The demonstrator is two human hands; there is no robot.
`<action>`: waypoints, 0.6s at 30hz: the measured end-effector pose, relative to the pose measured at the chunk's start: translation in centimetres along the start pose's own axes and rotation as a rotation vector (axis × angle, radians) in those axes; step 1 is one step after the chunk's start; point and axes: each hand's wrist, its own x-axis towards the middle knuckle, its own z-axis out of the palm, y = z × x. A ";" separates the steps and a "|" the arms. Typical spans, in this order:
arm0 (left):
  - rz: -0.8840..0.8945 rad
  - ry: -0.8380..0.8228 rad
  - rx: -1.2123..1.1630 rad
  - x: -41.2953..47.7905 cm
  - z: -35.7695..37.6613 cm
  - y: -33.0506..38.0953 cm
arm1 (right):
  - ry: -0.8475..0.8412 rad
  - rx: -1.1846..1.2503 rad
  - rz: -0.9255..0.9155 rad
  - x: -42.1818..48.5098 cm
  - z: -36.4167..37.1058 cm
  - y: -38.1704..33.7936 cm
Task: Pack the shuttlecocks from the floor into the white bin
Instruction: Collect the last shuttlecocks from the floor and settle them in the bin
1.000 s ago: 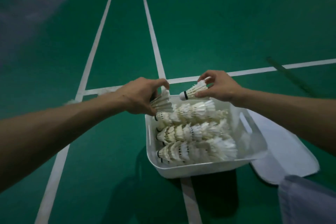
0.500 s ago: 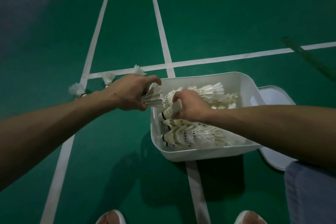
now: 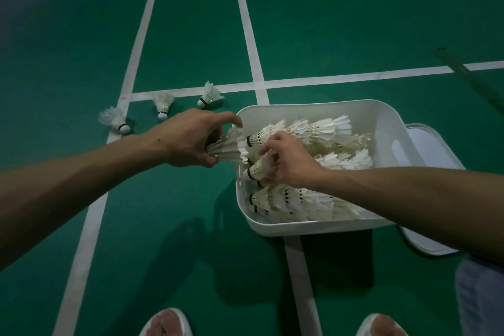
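The right hand [image 3: 286,163] pinches a shuttlecock [image 3: 257,169] into a row by the white bin's [image 3: 381,123] left wall, the left hand [image 3: 188,139] grips a second shuttlecock [image 3: 229,148] at that rim, likely nesting next, and three floor shuttlecocks [image 3: 163,103] wait beyond.

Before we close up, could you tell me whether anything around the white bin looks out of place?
Yes: three shuttlecocks lie loose on the green floor left of the white bin, by the court lines, rather than nested in rows like those inside. Nothing looks spilled.
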 end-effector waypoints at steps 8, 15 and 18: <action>-0.006 -0.014 -0.042 -0.6 0.0 -0.1 | -0.016 -0.019 -0.020 -0.5 -0.4 0.6; 0.008 -0.025 -0.070 -0.8 0.1 0.0 | 0.144 0.097 0.092 -1.0 0.1 0.7; 0.008 -0.025 -0.078 -0.8 0.3 -0.2 | 0.183 0.181 0.141 -1.2 0.2 0.9</action>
